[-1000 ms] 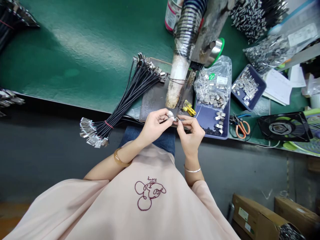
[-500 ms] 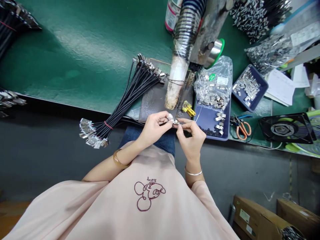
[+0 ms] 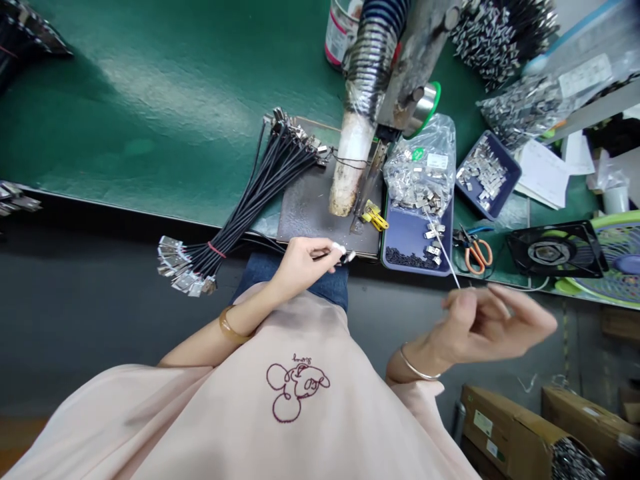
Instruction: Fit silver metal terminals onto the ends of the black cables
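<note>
Green bench top (image 3: 190, 47), pale glare (image 3: 150, 90), grey floor (image 3: 100, 307), probably smooth.

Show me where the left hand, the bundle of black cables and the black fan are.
Left hand (image 3: 302, 264): head view, thumb side of the hand.
Bundle of black cables (image 3: 249, 205): head view, middle of the strands.
Black fan (image 3: 545, 253): head view, central hub.

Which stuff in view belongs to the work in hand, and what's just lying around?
Likely in use:
- small metal connector at left hand
- thin pale strand reaching right hand
- banded cable bundle nearby
- larger blue tray

Apparently just lying around:
- orange-handled tool
- black fan
- papers
- cardboard boxes
</note>
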{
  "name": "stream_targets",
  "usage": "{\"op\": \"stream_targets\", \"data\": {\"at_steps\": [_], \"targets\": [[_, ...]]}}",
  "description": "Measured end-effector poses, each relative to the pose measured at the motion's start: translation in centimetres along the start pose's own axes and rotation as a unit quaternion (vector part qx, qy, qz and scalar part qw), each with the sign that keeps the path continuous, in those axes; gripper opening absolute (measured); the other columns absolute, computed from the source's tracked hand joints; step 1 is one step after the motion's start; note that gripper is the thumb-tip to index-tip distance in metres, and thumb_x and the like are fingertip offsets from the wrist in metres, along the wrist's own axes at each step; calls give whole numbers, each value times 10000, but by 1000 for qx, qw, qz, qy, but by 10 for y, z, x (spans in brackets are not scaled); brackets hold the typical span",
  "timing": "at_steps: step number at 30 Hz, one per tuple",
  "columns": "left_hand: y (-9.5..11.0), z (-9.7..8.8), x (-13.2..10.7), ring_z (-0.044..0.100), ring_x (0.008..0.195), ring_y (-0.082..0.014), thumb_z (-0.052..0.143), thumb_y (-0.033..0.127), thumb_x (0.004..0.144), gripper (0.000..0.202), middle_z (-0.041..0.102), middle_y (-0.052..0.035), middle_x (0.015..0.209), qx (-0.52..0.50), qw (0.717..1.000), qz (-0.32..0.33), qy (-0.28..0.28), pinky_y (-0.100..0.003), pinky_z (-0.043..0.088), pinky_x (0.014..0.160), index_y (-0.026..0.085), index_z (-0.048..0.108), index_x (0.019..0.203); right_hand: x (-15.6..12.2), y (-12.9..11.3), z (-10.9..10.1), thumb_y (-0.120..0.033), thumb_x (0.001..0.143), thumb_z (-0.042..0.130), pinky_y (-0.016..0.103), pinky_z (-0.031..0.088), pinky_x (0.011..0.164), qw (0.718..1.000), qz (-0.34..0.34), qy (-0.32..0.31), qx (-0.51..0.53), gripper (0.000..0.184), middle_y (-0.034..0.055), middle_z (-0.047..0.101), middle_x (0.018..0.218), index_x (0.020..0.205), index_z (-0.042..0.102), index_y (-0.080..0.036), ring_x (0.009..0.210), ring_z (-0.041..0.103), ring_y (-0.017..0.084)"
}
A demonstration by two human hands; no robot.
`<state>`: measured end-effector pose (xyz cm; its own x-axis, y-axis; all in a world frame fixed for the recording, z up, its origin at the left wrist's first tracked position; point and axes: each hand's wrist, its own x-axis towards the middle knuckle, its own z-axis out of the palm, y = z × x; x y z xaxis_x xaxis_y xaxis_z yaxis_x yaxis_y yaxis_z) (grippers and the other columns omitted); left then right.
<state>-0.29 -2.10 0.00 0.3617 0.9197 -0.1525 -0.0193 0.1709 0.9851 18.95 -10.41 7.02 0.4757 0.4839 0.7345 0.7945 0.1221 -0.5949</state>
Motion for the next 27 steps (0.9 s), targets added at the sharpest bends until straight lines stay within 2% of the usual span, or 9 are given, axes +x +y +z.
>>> {"op": "stream_targets", "data": {"at_steps": [2,3,5,7,11,16,20,24,27], "targets": [[2,-4,0,592,547,-105,693,311,803,202,651,-16,602,-69,997,3,46,-223,481,556,139,678,699,13,17,-4,-351,913,594,319,466,523,986,47,-135,-85,200,-28,617,645,1098,589,-273,495,601,163],[4,-6,1,548,509,-86,711,323,791,212,612,3,563,-104,992,8,66,-205,447,511,146,663,686,20,30,-4,-359,926,570,319,494,583,967,62,-209,-130,192,-8,666,696,1084,589,-251,534,633,164],[10,-12,6,396,425,-36,754,318,749,232,510,48,517,-170,982,11,80,-175,312,411,157,614,659,32,62,1,-362,909,574,317,501,663,930,39,-295,-216,141,23,697,744,926,606,-225,634,665,181],[15,-18,12,309,417,-10,797,273,678,236,495,63,573,-238,969,7,71,-170,219,380,163,588,689,41,90,9,-325,876,593,318,478,686,899,-3,-336,-280,125,43,699,750,824,602,-211,686,654,200],[20,-25,19,391,456,-31,786,226,647,256,537,61,621,-297,955,2,30,-167,276,408,182,590,805,48,117,28,-186,847,533,319,418,725,859,-89,-391,-319,80,96,716,892,808,602,-194,870,641,238],[16,-23,16,507,499,-69,808,271,655,238,635,14,619,-187,982,31,15,-198,402,473,146,665,800,55,113,39,-151,837,503,311,321,629,817,-113,-439,-356,109,77,657,805,784,591,-186,668,538,186],[26,-25,9,620,649,-125,709,240,773,110,719,-42,724,-41,993,108,-25,-233,461,585,135,723,742,69,112,42,-166,792,572,292,316,623,816,-77,-474,-323,101,45,628,751,695,558,-192,637,517,155],[36,-34,7,577,593,-107,604,200,865,236,702,-32,660,114,972,153,-138,-224,396,558,134,694,657,78,120,44,-268,744,665,267,360,612,824,54,-523,-212,173,-6,593,622,637,553,-193,581,514,129],[31,-37,9,545,563,-94,560,223,898,289,656,-23,609,98,960,123,-233,-214,393,563,130,640,637,76,125,46,-326,727,684,257,360,583,831,108,-523,-155,212,-24,568,582,619,559,-192,551,483,114]]}}
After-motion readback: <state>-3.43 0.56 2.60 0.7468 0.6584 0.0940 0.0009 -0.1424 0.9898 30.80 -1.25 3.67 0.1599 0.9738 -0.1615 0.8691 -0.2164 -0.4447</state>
